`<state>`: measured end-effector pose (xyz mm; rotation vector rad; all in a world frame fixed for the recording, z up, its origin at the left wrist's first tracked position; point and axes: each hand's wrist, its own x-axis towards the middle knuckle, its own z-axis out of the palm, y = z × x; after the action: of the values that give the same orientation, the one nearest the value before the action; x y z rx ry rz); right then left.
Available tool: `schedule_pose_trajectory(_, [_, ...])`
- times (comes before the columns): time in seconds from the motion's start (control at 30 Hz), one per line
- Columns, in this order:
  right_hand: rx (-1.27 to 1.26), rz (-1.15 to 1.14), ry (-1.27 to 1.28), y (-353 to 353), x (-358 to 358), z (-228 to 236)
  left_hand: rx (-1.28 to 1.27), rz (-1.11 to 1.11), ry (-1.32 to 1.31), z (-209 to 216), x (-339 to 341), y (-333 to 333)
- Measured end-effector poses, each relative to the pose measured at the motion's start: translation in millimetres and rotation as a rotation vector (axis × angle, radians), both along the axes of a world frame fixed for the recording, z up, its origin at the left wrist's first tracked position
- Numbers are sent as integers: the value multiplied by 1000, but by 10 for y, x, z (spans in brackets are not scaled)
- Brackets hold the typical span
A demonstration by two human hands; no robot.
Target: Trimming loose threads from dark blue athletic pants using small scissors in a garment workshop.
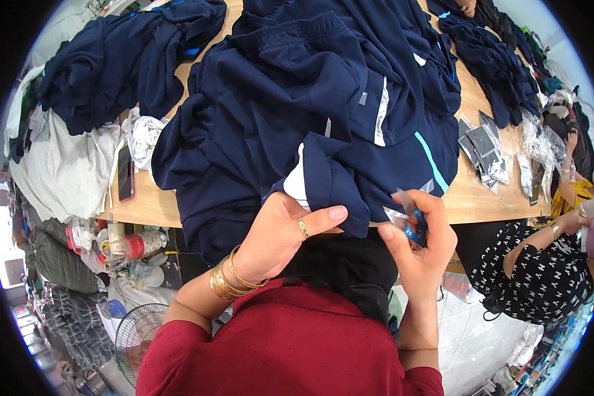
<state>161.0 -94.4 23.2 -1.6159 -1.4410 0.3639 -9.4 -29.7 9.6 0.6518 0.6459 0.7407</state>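
A pile of navy garments (270,99) with an elastic waistband, white strips and a light blue stripe covers the table in front of me. My left hand (277,234) grips the near edge of a navy panel, thumb on top and fingers mostly hidden. White lining (297,179) shows beside that thumb. My right hand (422,241) is curled just to the right, close to the cloth's near edge. In its bent fingers is a small blue item (415,228), perhaps thread snips; the fingers partly cover it.
More navy garments lie at the back left (132,59) and back right (492,66). A phone (126,173) rests beside white cloth on the left. Small grey packets (483,150) lie on the right. A person in a patterned black top (541,277) sits at right; a fan (135,340) stands lower left.
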Motion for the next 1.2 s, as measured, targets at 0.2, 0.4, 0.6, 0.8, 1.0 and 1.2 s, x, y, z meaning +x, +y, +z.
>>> schedule_pose_trajectory(0.2, [128, 223, -96, 34, -99, -23, -53, -17, -2, -33, -26, -3])
schedule_pose_trajectory(0.4, [230, 233, -218, 1, -108, -83, -41, -26, -53, -54, -42, 17])
schedule_pose_trajectory(0.6, [301, 374, -123, -20, -89, -160, -55, -5, -69, -33, -38, 18])
schedule_pose_trajectory(0.8, [34, 101, 402, -18, -83, -167, 2, 13, -48, -84, -80, 33])
schedule_pose_trajectory(1.0, [12, 176, 347, 56, -192, -300, 21, 2, -84, -109, -107, 36])
schedule_pose_trajectory(1.2, [441, -16, -185, 68, -138, -391, 127, 223, -71, -122, -108, -11])
